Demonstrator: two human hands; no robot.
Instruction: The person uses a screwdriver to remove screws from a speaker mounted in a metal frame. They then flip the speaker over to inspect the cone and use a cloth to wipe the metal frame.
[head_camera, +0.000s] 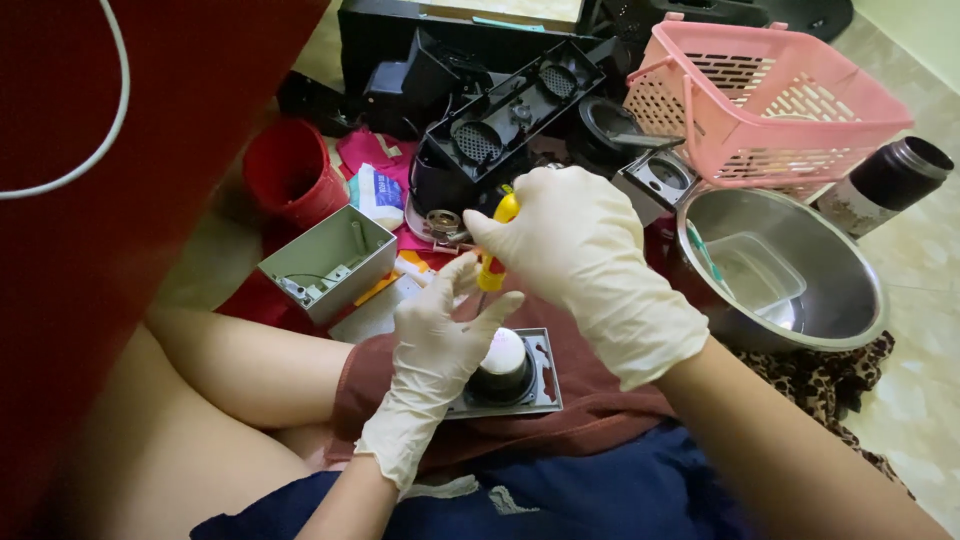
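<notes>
right hand, gloved in white, closed around a screwdriver with a yellow and red handle, tip pointing down; shaft itself too hidden to make out. left hand, also gloved, just below and to the left of the right one, fingers spread and curled loosely, thumb side touching the screwdriver near its lower end, palm resting against a small speaker unit: a grey square plate with a black round body and a white dome, lying on a dark red cloth over the lap. whether the left hand actually grips the unit, cannot tell; seems only to steady it.

just beyond the right hand's knuckles, a long black plastic housing with two round grilles, tilted. to the right of the right hand, close by, a steel bowl holding a clear square tub. farther up and right, a pink plastic basket, and beside it a dark bottle lying on its side. left of the left hand, a little apart, an open grey metal box with wires inside; beyond that, a red cup.
</notes>
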